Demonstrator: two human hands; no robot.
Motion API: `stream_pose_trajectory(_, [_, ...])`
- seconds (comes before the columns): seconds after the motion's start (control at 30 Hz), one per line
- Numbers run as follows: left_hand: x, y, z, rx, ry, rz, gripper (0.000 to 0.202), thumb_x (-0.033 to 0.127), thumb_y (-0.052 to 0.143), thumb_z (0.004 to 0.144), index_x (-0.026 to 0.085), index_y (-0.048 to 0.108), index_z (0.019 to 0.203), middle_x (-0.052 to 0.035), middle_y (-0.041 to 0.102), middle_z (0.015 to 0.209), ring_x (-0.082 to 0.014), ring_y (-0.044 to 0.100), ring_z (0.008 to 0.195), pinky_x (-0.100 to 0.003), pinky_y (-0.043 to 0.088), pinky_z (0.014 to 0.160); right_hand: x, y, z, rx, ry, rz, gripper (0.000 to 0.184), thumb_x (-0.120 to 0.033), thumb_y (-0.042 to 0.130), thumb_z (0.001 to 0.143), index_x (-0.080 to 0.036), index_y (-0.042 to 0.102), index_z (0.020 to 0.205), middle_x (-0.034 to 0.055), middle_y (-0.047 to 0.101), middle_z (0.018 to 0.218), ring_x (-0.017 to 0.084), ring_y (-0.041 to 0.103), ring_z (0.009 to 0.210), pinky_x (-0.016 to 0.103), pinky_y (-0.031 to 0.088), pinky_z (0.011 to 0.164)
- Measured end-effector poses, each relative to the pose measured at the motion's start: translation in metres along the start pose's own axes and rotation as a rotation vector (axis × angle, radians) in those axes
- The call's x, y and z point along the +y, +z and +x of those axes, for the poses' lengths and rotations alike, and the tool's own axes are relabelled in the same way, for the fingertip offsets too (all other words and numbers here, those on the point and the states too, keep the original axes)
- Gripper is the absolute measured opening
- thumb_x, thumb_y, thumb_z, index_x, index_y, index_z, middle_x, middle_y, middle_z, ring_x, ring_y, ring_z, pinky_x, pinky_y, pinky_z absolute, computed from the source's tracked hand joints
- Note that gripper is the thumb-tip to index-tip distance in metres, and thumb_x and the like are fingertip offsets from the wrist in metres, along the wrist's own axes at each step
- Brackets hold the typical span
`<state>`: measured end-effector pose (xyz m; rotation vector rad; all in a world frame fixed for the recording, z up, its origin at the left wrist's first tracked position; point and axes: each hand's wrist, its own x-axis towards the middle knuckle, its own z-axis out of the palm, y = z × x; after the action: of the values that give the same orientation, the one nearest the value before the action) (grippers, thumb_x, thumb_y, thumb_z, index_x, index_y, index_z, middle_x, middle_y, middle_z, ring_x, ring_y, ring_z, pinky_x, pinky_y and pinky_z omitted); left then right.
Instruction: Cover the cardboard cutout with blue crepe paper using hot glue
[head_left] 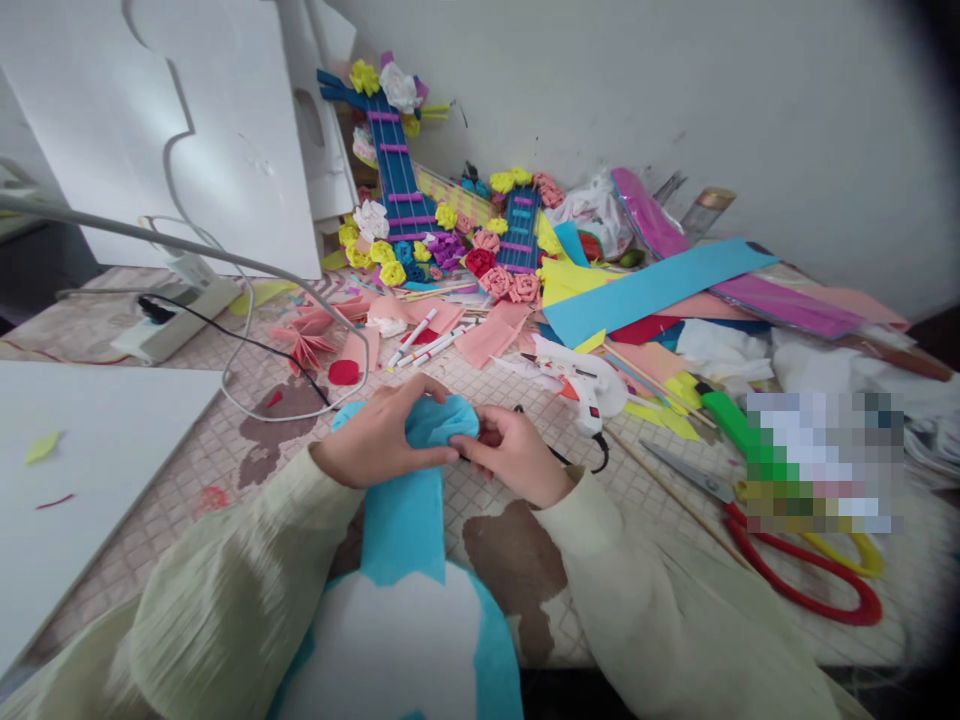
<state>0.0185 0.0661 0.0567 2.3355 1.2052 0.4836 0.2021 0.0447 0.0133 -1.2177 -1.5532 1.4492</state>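
A guitar-shaped cutout (397, 640) lies in front of me, its body white with a blue edging and its neck wrapped in light blue paper. Blue crepe paper (442, 418) is bunched at the far end of the neck. My left hand (382, 428) curves over this crepe paper, thumb and fingers gripping it from the left. On the other side, my right hand (525, 455) pinches the paper's right edge between thumb and fingers. The underside of the paper is hidden by my hands.
A white glue gun (581, 385) lies right of my hands. Red-handled scissors (806, 580) and a wooden stick (675, 490) are farther right. Two decorated paper guitars (401, 170) lean on the wall. A cable (292, 285) crosses at left, near a power strip (176, 320) and white board (82, 480).
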Motion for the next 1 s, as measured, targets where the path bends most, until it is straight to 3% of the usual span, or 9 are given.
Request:
stream_pose_trajectory(0.37, [-0.0058,-0.0049,0.0016,-0.109,0.04,-0.029,0.033,0.034,0.06,0.073,0.02,0.047,0.1,-0.005,0.057,0.111,-0.0223,0.054,0.103,-0.035,0.042,0.088,-0.0007,0.0002,-0.0014,-0.014,0.01,-0.021,0.023,-0.04,0.06,0.074,-0.019,0.053,0.08,-0.003,0.052,0.059,0.009,0.05,0.046,0.02,0.037,0.038])
stream_pose_trajectory(0.63, [-0.0059,-0.0074,0.0015,-0.119,0.061,-0.063,0.028,0.032,0.059,0.075,0.02,0.049,0.098,-0.0055,0.058,0.11,-0.02,0.054,0.103,-0.032,0.043,0.087,0.0003,0.0003,-0.002,-0.014,-0.027,-0.066,0.027,-0.043,0.061,0.073,-0.019,0.055,0.084,-0.0025,0.054,0.06,0.01,0.051,0.049,0.02,0.038,0.041])
stream_pose_trajectory(1.0, [-0.008,-0.0072,0.0015,-0.121,0.078,-0.011,0.027,0.031,0.059,0.076,0.019,0.049,0.099,-0.0044,0.058,0.111,-0.0196,0.054,0.104,-0.03,0.042,0.087,-0.0005,0.0033,-0.0014,0.016,-0.028,-0.086,0.02,-0.035,0.062,0.072,-0.018,0.052,0.076,-0.0034,0.052,0.058,0.008,0.047,0.045,0.021,0.036,0.04])
